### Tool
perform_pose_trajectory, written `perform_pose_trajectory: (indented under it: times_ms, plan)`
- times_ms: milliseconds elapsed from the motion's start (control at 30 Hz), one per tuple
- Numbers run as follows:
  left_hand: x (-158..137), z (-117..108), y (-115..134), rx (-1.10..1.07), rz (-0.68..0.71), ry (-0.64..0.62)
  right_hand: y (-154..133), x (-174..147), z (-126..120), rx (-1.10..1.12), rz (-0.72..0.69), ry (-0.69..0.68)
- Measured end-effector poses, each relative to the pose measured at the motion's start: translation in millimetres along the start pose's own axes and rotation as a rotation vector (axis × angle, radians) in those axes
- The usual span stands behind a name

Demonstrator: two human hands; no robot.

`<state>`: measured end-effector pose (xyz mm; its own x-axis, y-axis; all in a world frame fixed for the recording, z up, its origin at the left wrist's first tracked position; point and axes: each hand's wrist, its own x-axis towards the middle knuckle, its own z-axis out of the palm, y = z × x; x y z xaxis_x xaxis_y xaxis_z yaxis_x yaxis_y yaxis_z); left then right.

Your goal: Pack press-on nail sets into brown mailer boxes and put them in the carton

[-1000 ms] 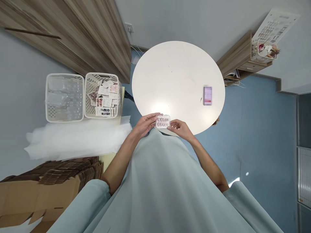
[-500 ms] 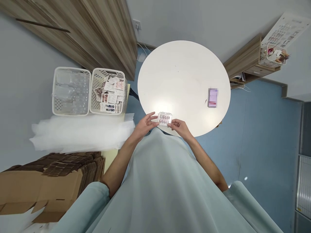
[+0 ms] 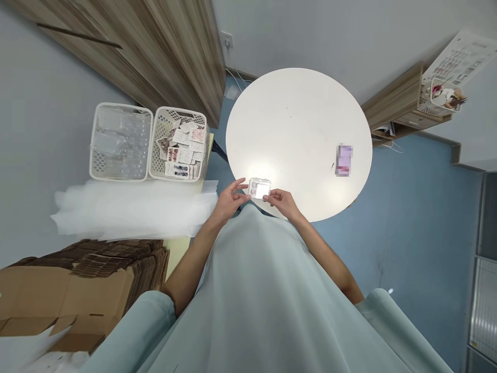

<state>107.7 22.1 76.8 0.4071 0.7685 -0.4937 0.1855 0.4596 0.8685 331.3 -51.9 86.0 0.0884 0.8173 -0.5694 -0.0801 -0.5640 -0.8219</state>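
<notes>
Between my hands, over the near edge of the white round table [image 3: 298,134], is a small clear plastic case of press-on nails [image 3: 254,187]. Bright glare hides most of its rows. My left hand [image 3: 231,201] grips its left edge, with the thumb at the lower left corner and the upper fingers stretched out. The lower right corner is pinched between the thumb and curled fingers of my right hand [image 3: 284,203]. The case appears tilted and its lid looks closed.
To the left stand a white basket of clear plastic boxes [image 3: 93,155] and a white basket of nail packs [image 3: 151,155]. White foam sheets [image 3: 132,210] and flattened cardboard boxes [image 3: 93,290] lie nearer. A blurred purple item [image 3: 344,160] rests on the table's right side.
The case has tipped, so glare now covers the nails that showed clearly before. Both hands keep their hold. The whole view has shifted slightly.
</notes>
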Motion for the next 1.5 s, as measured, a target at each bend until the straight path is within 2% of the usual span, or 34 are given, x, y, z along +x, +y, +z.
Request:
perform_pose_trajectory:
  times_ms: [233, 467, 600, 767, 1067, 1267, 1367, 1500]
  plan:
    - [19.3, -8.8, -20.5, 0.127, -0.006, 0.088, 19.1, 31.6, 5.4, -0.155, -0.02, -0.021]
    - [60.4, -9.7, -49.1, 0.255, -0.067, 0.183, 47.6, 83.1, 16.4, -0.259, 0.062, 0.073]
    - [73.8, -8.3, -61.1, 0.289, -0.105, 0.202, 57.9, 93.8, 22.1, -0.355, 0.094, 0.112]
    - [75.7, -10.2, -70.9, 0.301, -0.098, 0.176, 64.2, 95.4, 26.0, -0.487, 0.078, 0.138]
    - [62.8, -16.2, -69.1, 0.266, -0.088, 0.141, 61.1, 93.0, 30.9, -0.599, 0.092, 0.191]
    - [29.1, -39.7, -67.3, 0.195, -0.023, 0.173, 40.4, 87.1, 38.3, -0.573, 0.008, 0.201]
    - [2.7, -60.5, -70.7, 0.169, 0.006, 0.268, 24.0, 84.9, 53.9, -0.54, -0.072, 0.141]
    - [-30.4, -98.2, -82.8, 0.262, -0.033, 0.53, 3.4, 84.5, 87.5, -0.524, -0.141, 0.016]
